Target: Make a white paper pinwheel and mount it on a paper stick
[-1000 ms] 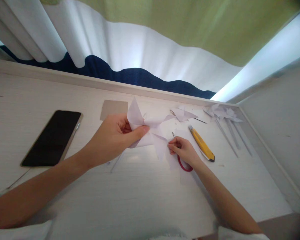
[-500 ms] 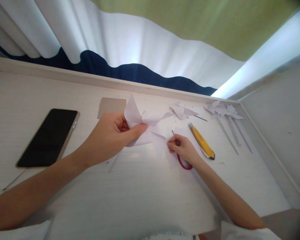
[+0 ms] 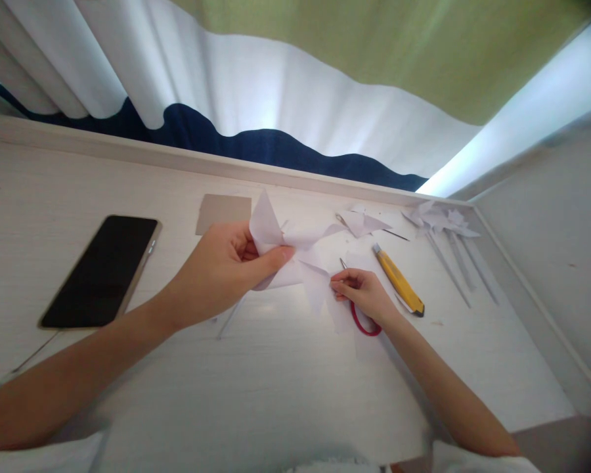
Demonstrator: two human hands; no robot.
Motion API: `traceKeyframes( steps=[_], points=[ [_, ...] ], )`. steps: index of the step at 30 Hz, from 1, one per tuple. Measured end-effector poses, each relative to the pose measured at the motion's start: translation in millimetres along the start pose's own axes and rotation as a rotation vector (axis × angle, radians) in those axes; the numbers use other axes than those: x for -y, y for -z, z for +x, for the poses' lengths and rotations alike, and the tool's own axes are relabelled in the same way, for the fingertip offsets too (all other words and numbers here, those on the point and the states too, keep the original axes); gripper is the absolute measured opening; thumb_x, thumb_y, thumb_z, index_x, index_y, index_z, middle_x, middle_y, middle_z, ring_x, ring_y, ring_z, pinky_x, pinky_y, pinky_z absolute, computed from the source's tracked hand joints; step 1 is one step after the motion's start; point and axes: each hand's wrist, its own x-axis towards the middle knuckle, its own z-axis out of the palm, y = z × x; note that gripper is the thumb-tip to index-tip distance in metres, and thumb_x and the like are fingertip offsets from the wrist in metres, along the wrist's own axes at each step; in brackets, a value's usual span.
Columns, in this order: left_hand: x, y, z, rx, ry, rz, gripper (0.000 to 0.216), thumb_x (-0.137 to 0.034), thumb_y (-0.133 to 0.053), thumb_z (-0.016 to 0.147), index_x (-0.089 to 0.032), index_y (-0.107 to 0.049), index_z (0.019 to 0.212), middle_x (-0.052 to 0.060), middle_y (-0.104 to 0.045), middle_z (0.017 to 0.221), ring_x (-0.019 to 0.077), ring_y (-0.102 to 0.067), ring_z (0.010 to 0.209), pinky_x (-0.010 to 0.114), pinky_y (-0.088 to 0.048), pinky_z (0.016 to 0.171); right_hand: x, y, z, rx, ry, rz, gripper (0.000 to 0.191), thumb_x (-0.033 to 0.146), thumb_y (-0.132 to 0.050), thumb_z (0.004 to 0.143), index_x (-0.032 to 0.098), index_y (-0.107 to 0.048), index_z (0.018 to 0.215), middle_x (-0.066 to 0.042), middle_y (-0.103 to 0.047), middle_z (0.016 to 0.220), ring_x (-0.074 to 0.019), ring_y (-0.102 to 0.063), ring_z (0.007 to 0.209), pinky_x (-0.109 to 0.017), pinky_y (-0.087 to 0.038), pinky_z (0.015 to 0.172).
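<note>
Between the thumb and fingers of my left hand (image 3: 231, 263) is a white paper pinwheel (image 3: 295, 238), its blades curled and one point standing up. My thumb presses near its middle. On the right, my right hand (image 3: 359, 289) is closed in a pinch at the tip of one of the pinwheel's blades; the fingers partly hide what is between them. Scissors with a red handle (image 3: 366, 326) lie under my right hand, over pieces of white paper. Below the pinwheel a thin white stick (image 3: 230, 320) rests on the table.
A yellow utility knife (image 3: 398, 280) lies right of my right hand. Farther right are white pinwheels (image 3: 440, 220) on paper sticks. Folded paper (image 3: 364, 223) and a thin dark rod (image 3: 396, 234) lie behind. Left are a phone (image 3: 101, 272) and a grey-beige square (image 3: 224, 211). A curtain (image 3: 276, 85) hangs behind.
The whole view has shifted slightly, so things appear a little lower and, on the left, farther right. Both hands keep practically the same hold.
</note>
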Motion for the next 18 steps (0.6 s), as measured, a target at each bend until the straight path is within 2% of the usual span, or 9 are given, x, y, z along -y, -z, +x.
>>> traceKeyframes(
  steps=[11, 15, 18],
  points=[
    [-1, 0, -1, 0.003, 0.015, -0.039, 0.006, -0.015, -0.059, 0.07, -0.019, -0.062, 0.067, -0.008, -0.057, 0.054, 0.0024, -0.047, 0.045, 0.006, -0.033, 0.037, -6, -1, 1, -0.023, 0.031, -0.091, 0.017, 0.029, -0.057, 0.068, 0.014, -0.058, 0.076, -0.001, -0.06, 0.057, -0.0132, -0.059, 0.052, -0.025, -0.049, 0.053],
    [0, -1, 1, -0.007, 0.012, -0.016, 0.006, -0.016, -0.06, 0.069, -0.019, -0.061, 0.064, -0.007, -0.054, 0.05, 0.0031, -0.044, 0.042, 0.008, -0.03, 0.034, -5, -2, -3, -0.048, 0.095, -0.186, 0.015, 0.027, -0.054, 0.07, 0.014, -0.06, 0.076, -0.001, -0.061, 0.057, -0.0137, -0.058, 0.052, -0.025, -0.048, 0.054],
    [0, -1, 2, -0.015, 0.007, 0.022, 0.006, -0.017, -0.061, 0.069, -0.019, -0.061, 0.063, -0.007, -0.053, 0.049, 0.0039, -0.043, 0.041, 0.01, -0.029, 0.033, -3, -6, -8, -0.115, 0.188, -0.298, 0.011, 0.025, -0.053, 0.071, 0.016, -0.06, 0.074, -0.002, -0.06, 0.064, -0.0137, -0.057, 0.057, -0.026, -0.046, 0.056]
  ],
)
